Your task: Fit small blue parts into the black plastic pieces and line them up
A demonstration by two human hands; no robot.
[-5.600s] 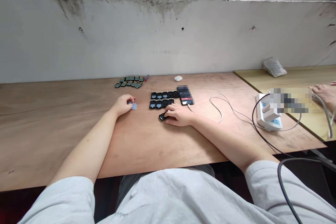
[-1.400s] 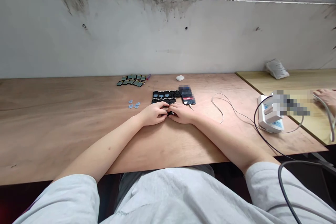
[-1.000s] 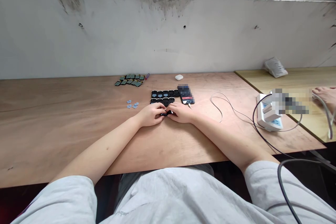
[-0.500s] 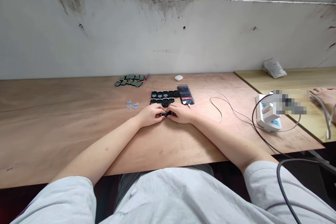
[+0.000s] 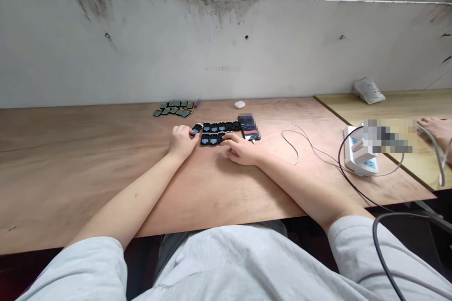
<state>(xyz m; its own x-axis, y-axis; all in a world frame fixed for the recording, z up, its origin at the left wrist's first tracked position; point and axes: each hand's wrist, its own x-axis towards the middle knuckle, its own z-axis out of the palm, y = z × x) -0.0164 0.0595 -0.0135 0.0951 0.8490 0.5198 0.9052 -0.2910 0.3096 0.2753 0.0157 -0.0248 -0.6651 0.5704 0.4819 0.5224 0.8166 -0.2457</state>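
My left hand [image 5: 181, 142] is closed on a small black plastic housing [image 5: 197, 128] with a blue-grey pad in it, at the left end of the far row of similar housings [image 5: 214, 127]. Several more form a near row [image 5: 209, 139]; some hold blue-grey pads and others show bare black frames. The fingers of my right hand [image 5: 242, 149] are apart, with their tips at the right part of the near row, partly covering it. The thumb lies lower, away from the fingertips.
Small green boards [image 5: 173, 109] lie at the back beside a purple-red tool [image 5: 197, 103]. A phone [image 5: 249, 127] on a cable adjoins the rows, near a white case [image 5: 239, 104]. Rightward are a power strip [image 5: 360, 162], loose cables and another person's hand [image 5: 436, 130].
My left hand has moved left and away from me with a housing, covering where the small blue pieces lay. My right hand has released that housing and its fingers have spread.
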